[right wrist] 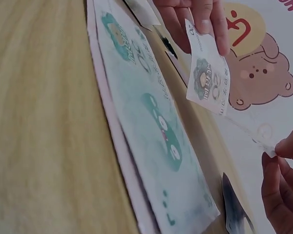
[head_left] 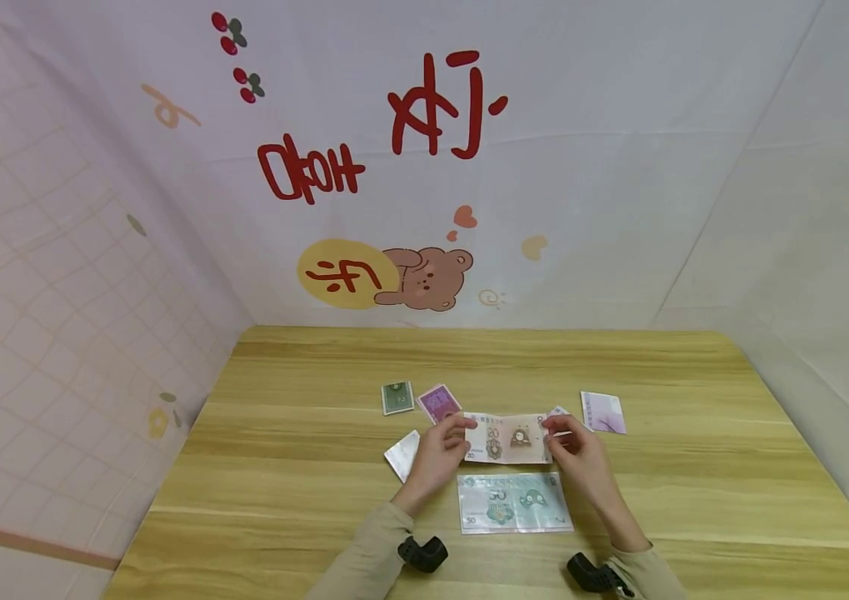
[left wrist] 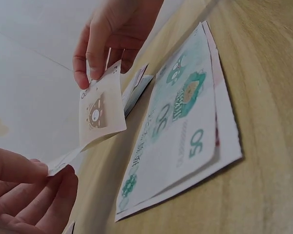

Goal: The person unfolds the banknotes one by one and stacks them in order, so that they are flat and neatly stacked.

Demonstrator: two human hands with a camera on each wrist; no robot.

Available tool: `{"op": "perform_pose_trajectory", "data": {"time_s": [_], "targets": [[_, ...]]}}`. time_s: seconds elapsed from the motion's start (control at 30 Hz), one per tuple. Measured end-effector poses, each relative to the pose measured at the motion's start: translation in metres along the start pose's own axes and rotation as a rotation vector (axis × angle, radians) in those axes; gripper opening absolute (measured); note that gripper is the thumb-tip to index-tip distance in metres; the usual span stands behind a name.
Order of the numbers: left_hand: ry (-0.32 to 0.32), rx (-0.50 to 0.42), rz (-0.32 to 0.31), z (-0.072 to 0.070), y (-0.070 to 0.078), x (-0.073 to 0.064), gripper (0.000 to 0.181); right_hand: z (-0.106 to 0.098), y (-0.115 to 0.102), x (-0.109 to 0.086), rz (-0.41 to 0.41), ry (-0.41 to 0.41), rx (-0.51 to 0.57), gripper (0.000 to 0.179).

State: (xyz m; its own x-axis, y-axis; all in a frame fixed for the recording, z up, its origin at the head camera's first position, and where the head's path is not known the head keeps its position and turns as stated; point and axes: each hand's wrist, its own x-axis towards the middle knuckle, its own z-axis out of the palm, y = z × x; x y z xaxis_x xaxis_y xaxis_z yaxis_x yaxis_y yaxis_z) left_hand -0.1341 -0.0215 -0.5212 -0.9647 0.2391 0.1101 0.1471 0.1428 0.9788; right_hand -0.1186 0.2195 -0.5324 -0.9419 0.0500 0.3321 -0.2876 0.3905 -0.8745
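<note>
A brown play banknote (head_left: 506, 437) marked 20 is stretched between both hands, creased across its middle. My left hand (head_left: 439, 454) pinches its left end between thumb and fingers. At the opposite end, my right hand (head_left: 580, 454) pinches the right edge. In the left wrist view, the brown banknote (left wrist: 102, 109) is raised above the table and bends along its crease. Nearer the person, a green play banknote (head_left: 516, 504) marked 50 lies flat. In the right wrist view, the green banknote (right wrist: 151, 107) rests on other paper with a pinkish edge.
Beyond the left hand lie a small dark green note (head_left: 397, 398) and a magenta note (head_left: 439, 403). A pale paper (head_left: 403, 455) sits left of that hand. Purple note (head_left: 604, 413) lies at right; a lilac corner (head_left: 557, 411) shows behind the right hand. Printed cloth (head_left: 581, 208) encloses the wooden table (head_left: 282, 500).
</note>
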Motion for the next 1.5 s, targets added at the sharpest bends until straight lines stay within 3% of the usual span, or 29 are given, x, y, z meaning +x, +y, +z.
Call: {"op": "perform_pose_trajectory", "data": {"time_s": [0.13, 0.23, 0.33, 0.5, 0.73, 1.13, 1.5], "targets": [[-0.026, -0.033, 0.010, -0.003, 0.021, -0.006, 0.027, -0.002, -0.001, -0.001, 0.050, -0.009, 0.001, 0.016], [-0.045, -0.049, 0.023, -0.003, 0.018, -0.006, 0.026, -0.005, 0.000, -0.003, 0.081, -0.026, -0.013, 0.017], [-0.061, -0.028, 0.025, -0.001, 0.000, -0.004, 0.025, -0.009, 0.003, -0.005, 0.086, -0.045, -0.033, 0.018], [-0.123, -0.028, -0.030, -0.001, -0.013, -0.010, 0.026, -0.018, 0.005, -0.011, 0.064, -0.068, -0.056, 0.019], [-0.150, 0.012, -0.074, -0.003, -0.012, -0.020, 0.025, -0.025, 0.005, -0.020, 0.011, -0.125, -0.073, 0.023], [-0.172, 0.091, -0.040, -0.013, -0.005, -0.027, 0.022, -0.023, -0.003, -0.032, -0.109, -0.249, -0.218, 0.031], [-0.263, 0.200, -0.011, -0.015, -0.010, -0.039, 0.017, -0.021, -0.008, -0.040, -0.138, -0.349, -0.320, 0.034]]}}
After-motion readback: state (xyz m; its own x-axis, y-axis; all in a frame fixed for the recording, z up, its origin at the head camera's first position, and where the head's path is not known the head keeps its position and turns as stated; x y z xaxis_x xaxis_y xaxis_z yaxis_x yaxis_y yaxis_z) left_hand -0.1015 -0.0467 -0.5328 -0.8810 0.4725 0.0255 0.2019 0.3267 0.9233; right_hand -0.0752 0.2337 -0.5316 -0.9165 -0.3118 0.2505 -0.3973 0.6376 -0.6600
